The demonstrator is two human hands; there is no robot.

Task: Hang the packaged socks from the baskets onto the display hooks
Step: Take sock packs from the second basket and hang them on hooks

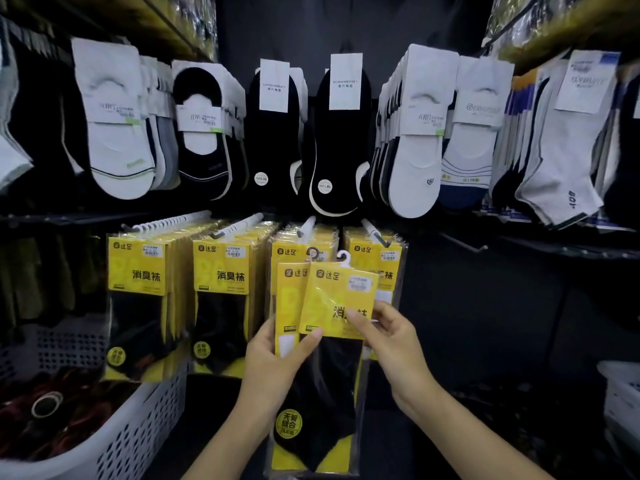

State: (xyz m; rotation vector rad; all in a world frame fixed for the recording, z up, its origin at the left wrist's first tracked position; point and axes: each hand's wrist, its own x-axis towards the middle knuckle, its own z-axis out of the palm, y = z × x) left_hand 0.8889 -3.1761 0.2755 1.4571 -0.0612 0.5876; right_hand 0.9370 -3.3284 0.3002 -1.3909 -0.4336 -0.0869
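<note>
I hold two yellow-and-black sock packs in front of the lower hooks. My left hand [277, 362] grips the rear pack [289, 299] with its thumb across the front. The front pack [337, 296] tilts right, and my right hand [388, 337] pinches it at its right side. Each pack has a small hanger hook on top, just below the third display hook [306, 226]. Rows of the same yellow packs [138, 271] hang on the lower hooks.
A white perforated basket [138, 420] with dark goods stands at the lower left. Another white basket [623, 393] shows at the right edge. White and black low-cut socks [339, 143] hang on the upper row. An empty hook [464, 241] juts out right.
</note>
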